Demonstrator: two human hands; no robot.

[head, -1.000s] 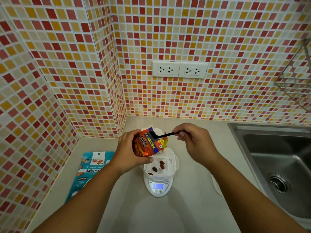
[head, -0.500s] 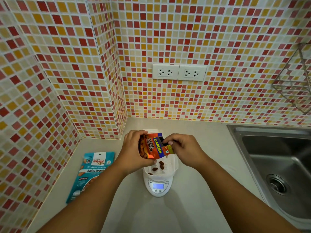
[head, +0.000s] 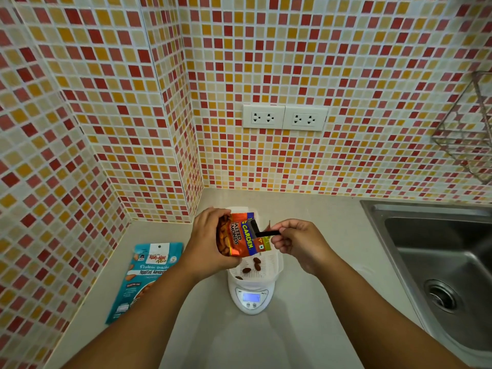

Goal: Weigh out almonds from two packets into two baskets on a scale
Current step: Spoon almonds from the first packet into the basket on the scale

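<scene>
**Scooping almonds from the orange packet over the scale**

The left hand (head: 210, 245) is gripping the orange almond packet (head: 237, 237) around its body, fingers curled about it, tilting its open mouth to the right above the white basket (head: 269, 270). The right hand (head: 298, 242) is pinching the handle of a black scoop (head: 262, 231), whose head is sitting in the packet's mouth. The basket is resting on the scale (head: 251, 298), whose display is glowing, and a few almonds (head: 253, 265) are lying on its perforated floor. A blue packet (head: 145, 275) is lying flat on the counter (head: 239, 342), to the left of the scale.

The orange packet is looking light, thin and crinkly, likely slippery foil; holding it mid-body is probably keeping the mouth open without crushing the nuts. The almonds are small and hard and likely to roll or bounce, so low, gentle tipping is seeming wise.
</scene>
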